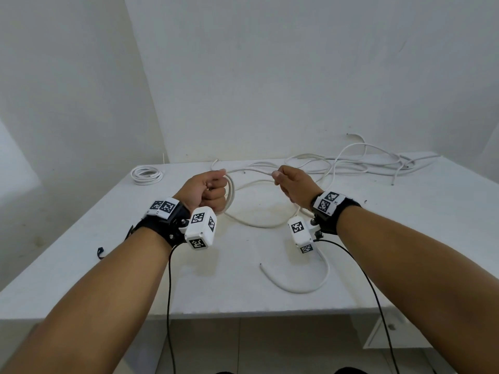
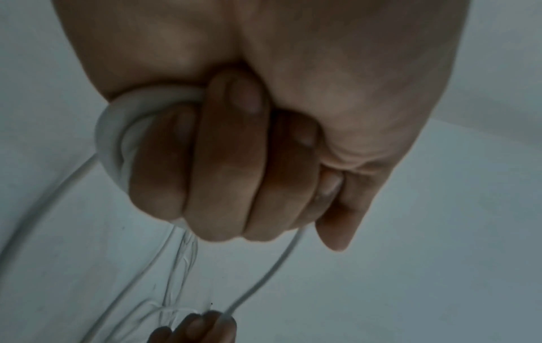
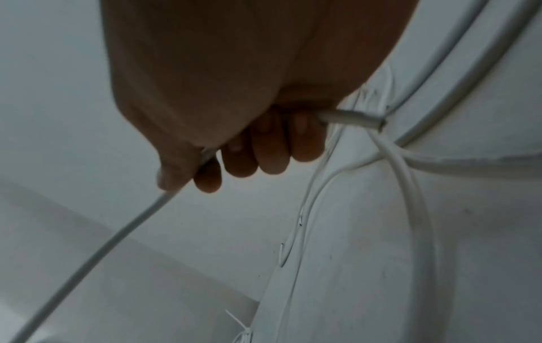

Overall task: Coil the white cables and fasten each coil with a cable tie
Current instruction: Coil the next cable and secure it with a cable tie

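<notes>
Looping thinly from the fisted left hand [image 1: 209, 191], white cable [image 1: 251, 172] reaches the pinching right hand [image 1: 293, 186].

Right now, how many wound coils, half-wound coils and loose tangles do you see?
Wound coil lying far left: 1
Half-wound coil, gripped by left hand, its cable pinched by right hand: 1
Loose tangle, strands uncountable: 1
Total: 3

- Thin round white plastic cable [image 1: 270, 225] — plain white, like the white flat table [image 1: 405, 238].
- Black fabric wrist straps [image 1: 162, 225] carry white blocks with black-and-white square markers [image 1: 198, 218].
</notes>
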Action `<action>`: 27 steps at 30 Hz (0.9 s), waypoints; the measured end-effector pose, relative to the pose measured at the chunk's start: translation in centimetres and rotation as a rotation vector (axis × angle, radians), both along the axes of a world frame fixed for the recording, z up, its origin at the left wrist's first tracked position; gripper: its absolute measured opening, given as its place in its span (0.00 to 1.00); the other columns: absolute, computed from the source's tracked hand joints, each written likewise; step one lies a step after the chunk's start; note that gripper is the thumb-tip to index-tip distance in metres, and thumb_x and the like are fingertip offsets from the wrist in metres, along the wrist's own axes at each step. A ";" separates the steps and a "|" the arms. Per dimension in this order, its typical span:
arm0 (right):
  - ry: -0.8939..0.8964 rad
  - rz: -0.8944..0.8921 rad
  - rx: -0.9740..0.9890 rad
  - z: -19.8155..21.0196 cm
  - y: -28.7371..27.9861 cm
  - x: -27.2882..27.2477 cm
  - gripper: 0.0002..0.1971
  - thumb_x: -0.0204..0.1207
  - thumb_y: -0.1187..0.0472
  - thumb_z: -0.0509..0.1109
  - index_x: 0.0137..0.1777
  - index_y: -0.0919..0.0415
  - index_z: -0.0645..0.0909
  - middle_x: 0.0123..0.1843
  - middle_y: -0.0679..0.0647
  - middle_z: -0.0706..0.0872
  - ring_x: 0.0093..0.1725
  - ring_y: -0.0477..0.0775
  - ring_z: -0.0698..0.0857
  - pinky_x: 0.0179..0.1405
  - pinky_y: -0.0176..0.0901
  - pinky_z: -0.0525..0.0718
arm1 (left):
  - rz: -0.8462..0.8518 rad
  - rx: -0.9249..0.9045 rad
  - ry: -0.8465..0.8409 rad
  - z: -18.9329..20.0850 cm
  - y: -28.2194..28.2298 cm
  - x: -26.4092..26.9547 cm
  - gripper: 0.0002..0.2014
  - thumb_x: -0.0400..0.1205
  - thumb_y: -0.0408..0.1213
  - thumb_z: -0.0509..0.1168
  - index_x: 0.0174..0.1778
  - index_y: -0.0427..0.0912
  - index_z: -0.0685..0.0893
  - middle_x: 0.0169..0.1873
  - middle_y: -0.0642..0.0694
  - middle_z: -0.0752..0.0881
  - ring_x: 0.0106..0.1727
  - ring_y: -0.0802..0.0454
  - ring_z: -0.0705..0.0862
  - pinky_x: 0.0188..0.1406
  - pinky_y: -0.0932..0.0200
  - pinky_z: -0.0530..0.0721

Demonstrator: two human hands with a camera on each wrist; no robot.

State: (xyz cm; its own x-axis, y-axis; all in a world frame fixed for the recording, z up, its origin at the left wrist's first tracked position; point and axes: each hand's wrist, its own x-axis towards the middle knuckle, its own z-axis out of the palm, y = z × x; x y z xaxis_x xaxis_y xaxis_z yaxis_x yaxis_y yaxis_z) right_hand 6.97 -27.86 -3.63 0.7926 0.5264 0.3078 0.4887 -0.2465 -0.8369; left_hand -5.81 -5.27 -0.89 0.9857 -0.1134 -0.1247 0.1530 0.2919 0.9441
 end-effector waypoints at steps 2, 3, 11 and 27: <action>-0.110 -0.031 -0.088 0.5 0.1 0.1 0.17 0.85 0.51 0.65 0.36 0.58 0.79 0.24 0.47 0.70 0.21 0.41 0.67 0.26 0.38 0.67 | -0.076 -0.034 -0.052 0.3 -0.3 0.1 0.22 0.79 0.50 0.60 0.19 0.50 0.65 0.11 0.55 0.59 0.17 0.53 0.50 0.18 0.60 0.54; -0.143 -0.031 -0.138 0.6 0.2 0.0 0.18 0.85 0.50 0.65 0.35 0.58 0.80 0.24 0.47 0.70 0.20 0.41 0.67 0.26 0.39 0.66 | -0.121 -0.076 -0.099 0.7 -0.7 0.2 0.22 0.79 0.52 0.62 0.21 0.50 0.66 0.13 0.54 0.58 0.17 0.54 0.51 0.17 0.61 0.57; -0.198 0.034 -0.333 0.1 1.6 -2.8 0.22 0.86 0.47 0.62 0.32 0.57 0.80 0.21 0.46 0.70 0.19 0.42 0.70 0.28 0.38 0.68 | 0.042 -0.281 -0.276 3.0 -5.1 1.5 0.19 0.89 0.48 0.48 0.35 0.44 0.71 0.21 0.51 0.67 0.20 0.55 0.65 0.24 0.60 0.67; -0.425 0.211 -0.733 1.1 1.2 -6.7 0.17 0.88 0.60 0.51 0.68 0.62 0.77 0.61 0.61 0.86 0.59 0.63 0.84 0.60 0.50 0.80 | 0.455 0.683 -0.298 -0.4 -8.2 3.6 0.14 0.90 0.49 0.51 0.47 0.41 0.68 0.26 0.53 0.75 0.25 0.55 0.73 0.30 0.59 0.74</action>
State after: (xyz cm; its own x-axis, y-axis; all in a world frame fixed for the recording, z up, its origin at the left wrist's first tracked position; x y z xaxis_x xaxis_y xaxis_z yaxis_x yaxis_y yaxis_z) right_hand 0.23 -26.64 -2.51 0.5516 0.8301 0.0817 0.8193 -0.5209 -0.2397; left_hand -2.25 -13.49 -1.25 0.9195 0.3045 0.2486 -0.1220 -0.3801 0.9169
